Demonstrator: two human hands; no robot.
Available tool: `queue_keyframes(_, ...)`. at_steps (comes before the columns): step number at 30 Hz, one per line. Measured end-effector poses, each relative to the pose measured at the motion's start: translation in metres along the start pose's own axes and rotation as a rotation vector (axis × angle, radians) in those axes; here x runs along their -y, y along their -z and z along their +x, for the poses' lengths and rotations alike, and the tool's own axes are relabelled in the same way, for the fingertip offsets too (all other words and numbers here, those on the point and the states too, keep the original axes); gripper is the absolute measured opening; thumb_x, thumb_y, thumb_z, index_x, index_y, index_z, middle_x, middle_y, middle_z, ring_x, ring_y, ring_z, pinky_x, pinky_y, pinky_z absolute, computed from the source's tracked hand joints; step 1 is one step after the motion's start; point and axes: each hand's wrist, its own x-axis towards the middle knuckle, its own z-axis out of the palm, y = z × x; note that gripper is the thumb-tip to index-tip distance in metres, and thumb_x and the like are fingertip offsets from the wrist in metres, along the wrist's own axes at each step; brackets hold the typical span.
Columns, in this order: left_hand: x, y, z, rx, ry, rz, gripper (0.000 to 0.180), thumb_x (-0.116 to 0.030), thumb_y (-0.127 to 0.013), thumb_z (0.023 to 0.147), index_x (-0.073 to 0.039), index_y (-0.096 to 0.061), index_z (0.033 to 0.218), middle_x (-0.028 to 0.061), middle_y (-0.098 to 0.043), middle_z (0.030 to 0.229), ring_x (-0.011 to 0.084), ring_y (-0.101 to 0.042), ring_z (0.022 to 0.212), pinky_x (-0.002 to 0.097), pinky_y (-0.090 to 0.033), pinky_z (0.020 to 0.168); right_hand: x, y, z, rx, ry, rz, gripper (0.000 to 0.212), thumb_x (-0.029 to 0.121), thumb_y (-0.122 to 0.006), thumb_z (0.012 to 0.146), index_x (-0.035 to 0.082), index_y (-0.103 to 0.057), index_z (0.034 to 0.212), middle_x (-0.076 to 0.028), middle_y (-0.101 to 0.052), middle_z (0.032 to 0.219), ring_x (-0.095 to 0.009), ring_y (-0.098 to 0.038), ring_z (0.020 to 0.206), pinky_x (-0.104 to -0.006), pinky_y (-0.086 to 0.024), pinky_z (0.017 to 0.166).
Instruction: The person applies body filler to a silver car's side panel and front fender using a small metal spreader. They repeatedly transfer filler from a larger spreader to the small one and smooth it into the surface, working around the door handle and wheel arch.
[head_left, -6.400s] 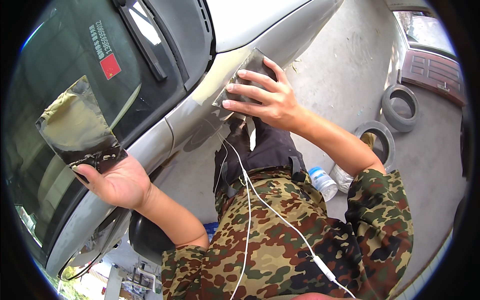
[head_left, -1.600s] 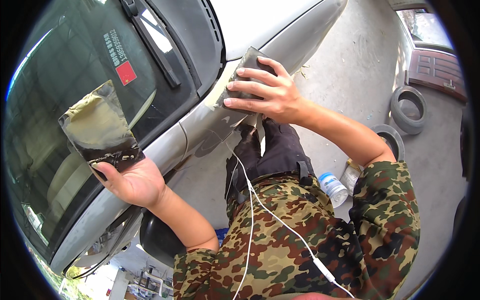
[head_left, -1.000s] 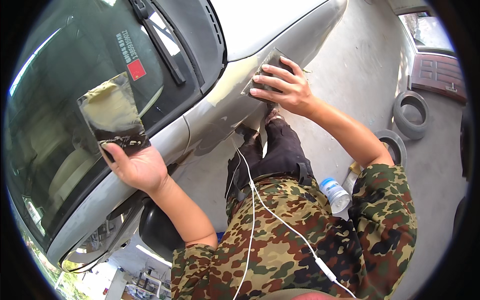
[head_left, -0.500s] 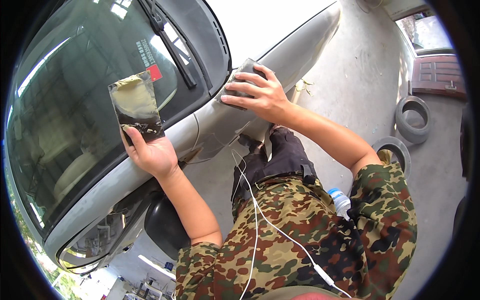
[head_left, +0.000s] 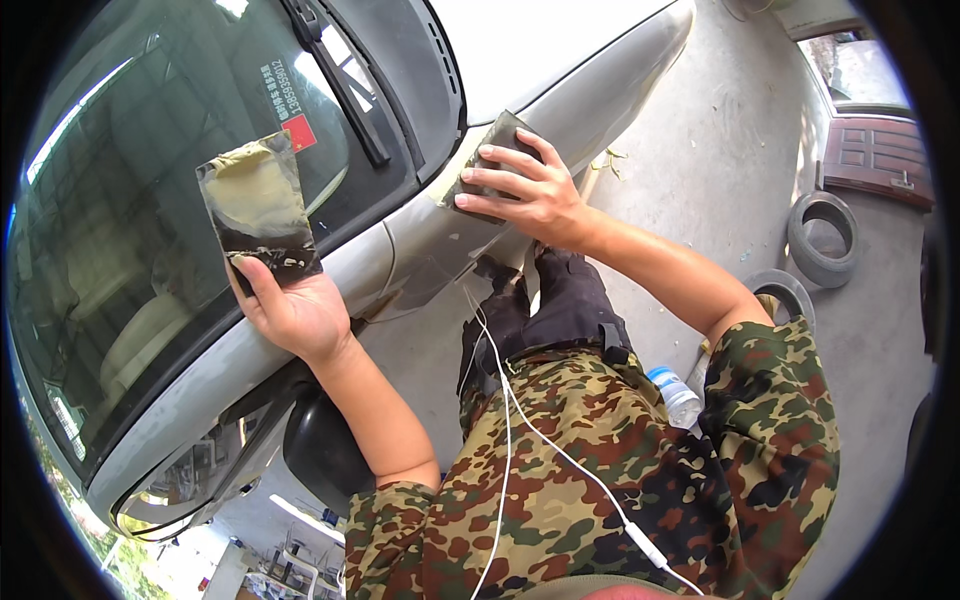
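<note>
My left hand (head_left: pixel 300 310) grips a dark rectangular putty board (head_left: pixel 262 240) by its lower end, thumb on top. Pale yellow putty (head_left: pixel 258 185) is smeared thickly over the board's upper part. It is held up in front of the car's windshield (head_left: pixel 150 200). My right hand (head_left: pixel 548 200) has its fingers spread over a dark flat putty spreader (head_left: pixel 507 145), pressing it to the grey front fender (head_left: pixel 610 100). A strip of pale yellow putty (head_left: pixel 455 172) shows on the fender along the spreader's left side.
A wiper (head_left: pixel 345 95) lies along the windshield's base, and a black side mirror (head_left: pixel 325 445) sticks out below my left forearm. Two tires (head_left: pixel 848 240) and a brown door panel (head_left: pixel 875 160) lie on the concrete floor at right. White earphone wires (head_left: pixel 505 430) hang before me.
My right hand and the spreader have shifted slightly right on the fender, and more yellow putty shows beside the spreader. The putty board in my left hand has moved a little left.
</note>
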Motion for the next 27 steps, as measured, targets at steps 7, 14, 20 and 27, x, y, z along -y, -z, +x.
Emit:
queue_keyframes(7, 0.002, 0.003, 0.001, -0.029, 0.009, 0.046, 0.047, -0.025, -0.054, 0.11, 0.007, -0.051, 0.145, 0.0156, -0.058, 0.144, 0.0261, -0.057, 0.131, 0.0416, -0.045, 0.111, 0.004, 0.017, 0.009, 0.001, -0.002, 0.011, 0.043, 0.023, -0.067, 0.089, 0.041, -0.071, 0.128, 0.01, -0.067, 0.131, -0.017, -0.06, 0.127, -0.0521, -0.04, 0.114)
queue_keyframes(14, 0.0, -0.002, 0.0, -0.032, 0.003, 0.037, 0.044, -0.025, -0.055, 0.109, 0.005, -0.054, 0.142, 0.0129, -0.06, 0.143, 0.0235, -0.058, 0.128, 0.0389, -0.045, 0.11, 0.004, 0.021, 0.033, 0.036, 0.002, 0.034, 0.038, 0.022, -0.07, 0.088, 0.036, -0.074, 0.124, 0.008, -0.07, 0.127, -0.018, -0.063, 0.123, -0.0501, -0.044, 0.109)
queue_keyframes(20, 0.0, -0.001, 0.001, -0.054, 0.002, 0.037, 0.044, -0.025, -0.056, 0.109, 0.005, -0.054, 0.142, 0.0135, -0.06, 0.142, 0.0239, -0.059, 0.127, 0.0397, -0.045, 0.11, 0.007, 0.018, 0.032, 0.09, -0.024, 0.052, 0.041, 0.023, -0.067, 0.089, 0.038, -0.071, 0.127, 0.009, -0.067, 0.128, -0.017, -0.062, 0.125, -0.0529, -0.043, 0.108)
queue_keyframes(27, -0.004, -0.002, -0.001, -0.039, 0.002, 0.007, 0.045, -0.025, -0.057, 0.109, 0.005, -0.054, 0.142, 0.0125, -0.06, 0.142, 0.0238, -0.058, 0.128, 0.0399, -0.044, 0.111, 0.011, 0.018, 0.022, 0.055, -0.015, 0.014, 0.042, 0.022, -0.068, 0.088, 0.039, -0.071, 0.126, 0.009, -0.067, 0.13, -0.017, -0.06, 0.126, -0.0533, -0.042, 0.109)
